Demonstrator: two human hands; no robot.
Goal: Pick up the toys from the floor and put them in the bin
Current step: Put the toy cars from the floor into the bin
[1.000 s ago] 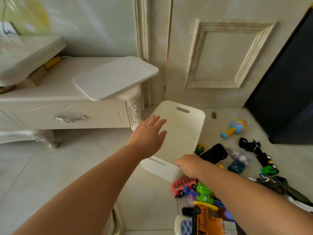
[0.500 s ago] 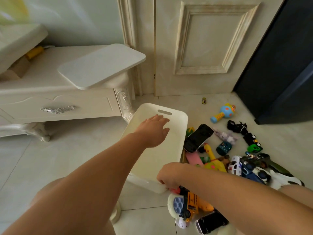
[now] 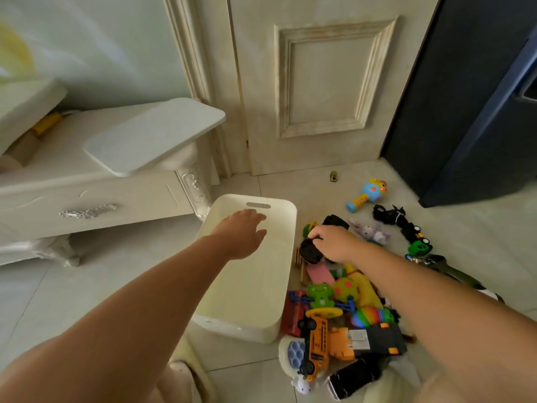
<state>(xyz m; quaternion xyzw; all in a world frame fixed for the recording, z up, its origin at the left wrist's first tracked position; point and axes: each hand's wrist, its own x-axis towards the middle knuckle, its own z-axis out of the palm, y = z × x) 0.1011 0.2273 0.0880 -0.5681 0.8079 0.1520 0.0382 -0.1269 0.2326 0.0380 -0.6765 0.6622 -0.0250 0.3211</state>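
Observation:
A cream plastic bin stands on the tiled floor, nothing visible inside it. My left hand hovers over its far half, palm down, fingers spread. My right hand is closed around a black toy car just right of the bin's rim. A heap of toys lies right of the bin: a green frog, a pink block, a yellow toy truck, a rainbow toy. Farther back lie a blue rattle and a grey plush.
A white cabinet with a loose white board on top stands left of the bin. A cream door is behind, a dark cupboard at right. A small yellow car sits near the door. My knee shows at the bottom.
My right hand moved from the bin's near rim up to the toy pile and closed on the black toy car. My left hand stayed over the bin. The view shifted slightly.

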